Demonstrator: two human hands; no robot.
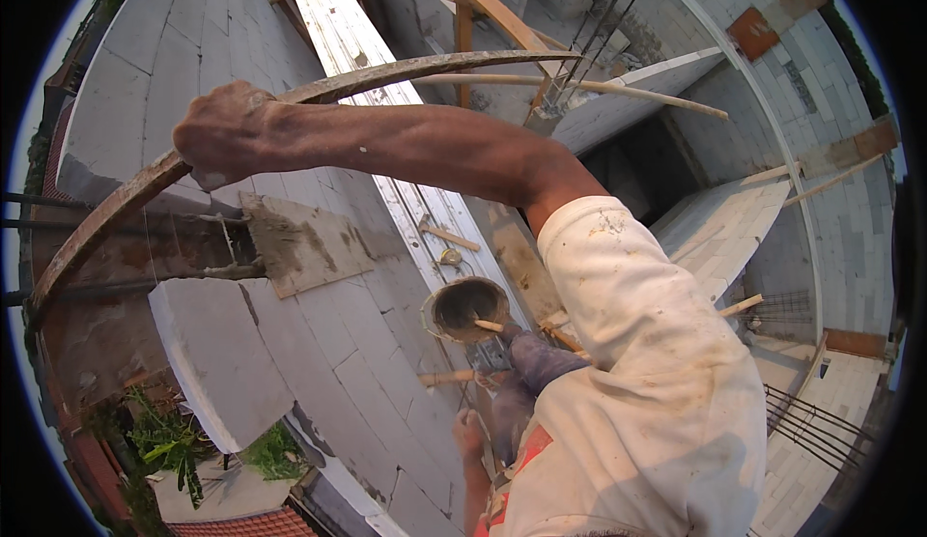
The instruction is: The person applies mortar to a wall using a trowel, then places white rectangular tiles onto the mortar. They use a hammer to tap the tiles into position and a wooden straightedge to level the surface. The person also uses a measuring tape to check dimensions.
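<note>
My right arm reaches across the view in a stained white sleeve. Its hand [227, 131] is closed in a fist around a long, narrow, mortar-stained batten [425, 69]. The batten runs from the lower left to the upper right, above the block wall, and looks bowed in this view. Low in the middle, close to my body, is my left hand [468, 433]; its fingers are too small and partly hidden to read. Past it, by my legs, stands a mortar-crusted bucket [439, 320] with a wooden-handled tool [489, 325] in it.
A pale ribbed metal plank [338, 15] runs beside the light block wall [348, 344]. A short wooden-handled tool [451, 238] lies on it. A stained board [304, 242] rests across the wall. Wooden framing [502, 20] and upright rebar [613, 15] stand beyond; a dark opening [642, 175] lies to the right.
</note>
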